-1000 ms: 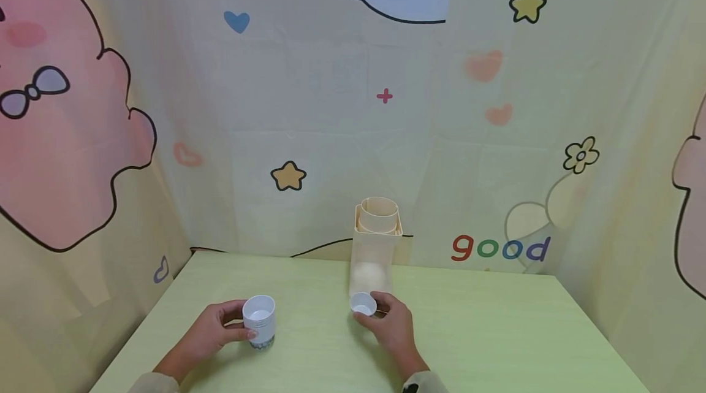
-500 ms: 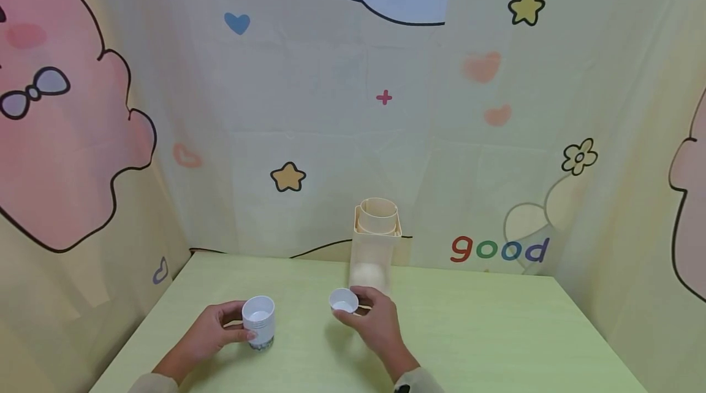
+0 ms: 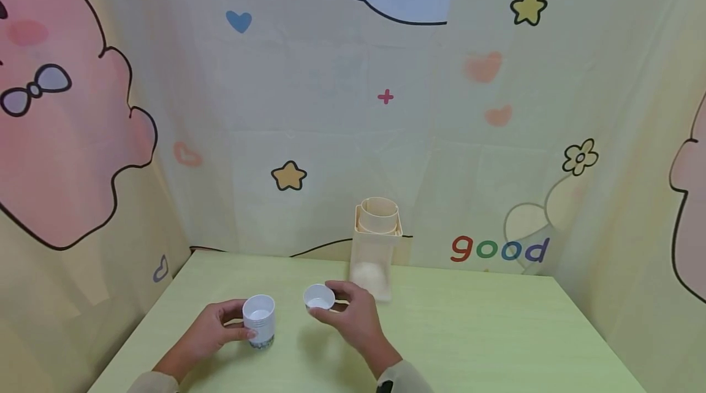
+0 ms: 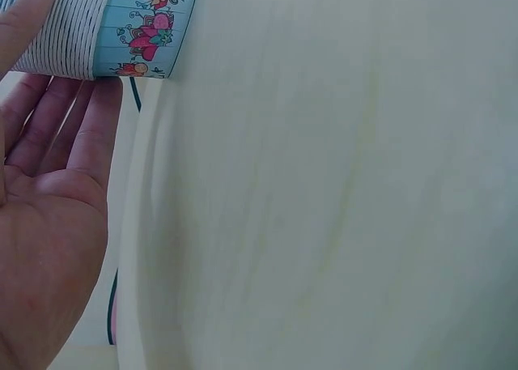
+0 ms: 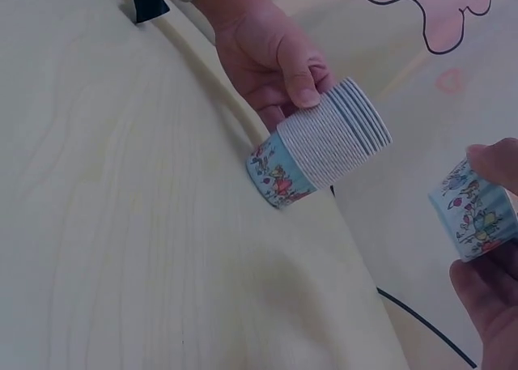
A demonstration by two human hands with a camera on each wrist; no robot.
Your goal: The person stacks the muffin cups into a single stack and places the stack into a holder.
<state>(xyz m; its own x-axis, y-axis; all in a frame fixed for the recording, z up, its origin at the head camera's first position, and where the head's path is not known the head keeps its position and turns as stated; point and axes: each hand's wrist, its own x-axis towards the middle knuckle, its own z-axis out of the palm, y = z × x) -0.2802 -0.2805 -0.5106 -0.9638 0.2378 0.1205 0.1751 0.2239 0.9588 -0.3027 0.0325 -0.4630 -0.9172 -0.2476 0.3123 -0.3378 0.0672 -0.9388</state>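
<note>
A stack of nested paper cups (image 3: 259,322), white inside with a blue floral print at the bottom, stands upright at the left. My left hand (image 3: 212,331) grips it from the side, thumb and fingers around it; the left wrist view shows the print on the lowest cup (image 4: 146,34). Further right, my right hand (image 3: 355,322) pinches a single paper cup (image 3: 318,297) by its side, mouth up and raised over the table. In the right wrist view, this printed cup (image 5: 472,212) is a short gap from the stack (image 5: 320,143).
Behind my right hand, a cream upright holder (image 3: 371,258) with a round tube (image 3: 378,218) on top stands near the table's back edge. The pale green table (image 3: 485,325) meets a printed cloth backdrop (image 3: 331,92) at the back and sides.
My right hand has carried the single paper cup leftward, from in front of the cream holder toward the stack. The left hand and the stack have stayed in place.
</note>
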